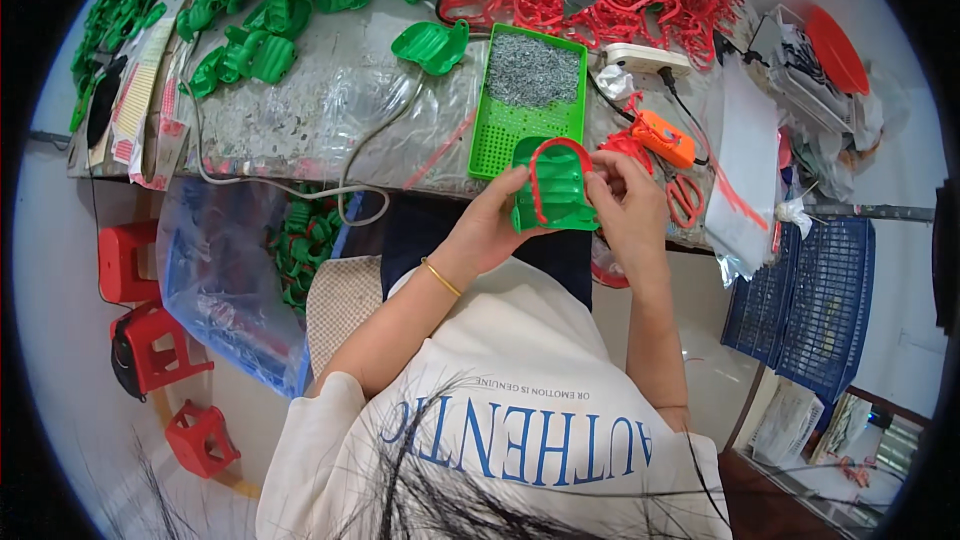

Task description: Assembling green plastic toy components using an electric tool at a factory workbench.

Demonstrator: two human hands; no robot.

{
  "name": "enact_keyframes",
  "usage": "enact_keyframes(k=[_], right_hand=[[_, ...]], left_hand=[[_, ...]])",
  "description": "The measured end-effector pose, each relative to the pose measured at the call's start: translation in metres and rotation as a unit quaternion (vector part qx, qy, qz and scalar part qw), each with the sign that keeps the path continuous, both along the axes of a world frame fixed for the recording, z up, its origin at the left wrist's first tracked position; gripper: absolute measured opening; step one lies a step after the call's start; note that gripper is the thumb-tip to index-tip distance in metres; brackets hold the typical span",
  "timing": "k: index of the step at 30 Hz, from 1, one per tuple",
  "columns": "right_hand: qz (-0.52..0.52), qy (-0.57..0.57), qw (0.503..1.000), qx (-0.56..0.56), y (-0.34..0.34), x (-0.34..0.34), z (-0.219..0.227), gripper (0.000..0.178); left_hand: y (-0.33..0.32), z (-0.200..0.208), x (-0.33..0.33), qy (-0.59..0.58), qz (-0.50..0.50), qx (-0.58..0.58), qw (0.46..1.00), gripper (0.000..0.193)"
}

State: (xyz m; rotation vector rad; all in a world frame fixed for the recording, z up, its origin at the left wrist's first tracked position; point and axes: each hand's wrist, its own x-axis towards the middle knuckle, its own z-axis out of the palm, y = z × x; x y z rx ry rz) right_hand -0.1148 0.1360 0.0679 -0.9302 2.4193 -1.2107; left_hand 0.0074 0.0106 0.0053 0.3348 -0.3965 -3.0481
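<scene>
Beside the near end of the green perforated tray (497,136), left hand (488,223) clasps and right hand (632,202) pinches opposite sides of a green plastic shell (564,188); we judge it light, stiff, its red strip (536,190) pliant, sides safest.

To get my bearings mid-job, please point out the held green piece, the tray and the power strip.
Held green piece (562,192): head view, ribbed middle.
Tray (500,135): head view, perforated floor.
Power strip (645,59): head view, white casing.
</scene>
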Motion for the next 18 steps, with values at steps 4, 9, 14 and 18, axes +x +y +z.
enact_keyframes(k=[4, 9, 14, 18], right_hand=[[-0.023, -0.106, 0.993, -0.051, -0.004, -0.007, -0.011, 0.017], [0.005, -0.217, 0.973, -0.080, -0.008, -0.015, -0.015, 0.013], [0.001, -0.214, 0.974, -0.079, -0.012, -0.017, -0.011, 0.012], [0.004, -0.226, 0.971, -0.075, -0.010, -0.020, -0.024, 0.013]], left_hand=[[-0.001, -0.007, 0.002, 0.003, 0.014, 0.018, 1.000, 0.052], [-0.002, -0.012, 0.004, 0.017, 0.054, -0.066, 0.996, 0.059], [0.000, -0.012, 0.000, 0.015, 0.075, -0.100, 0.992, 0.066], [0.000, -0.015, 0.000, 0.015, 0.079, -0.091, 0.993, 0.069]])
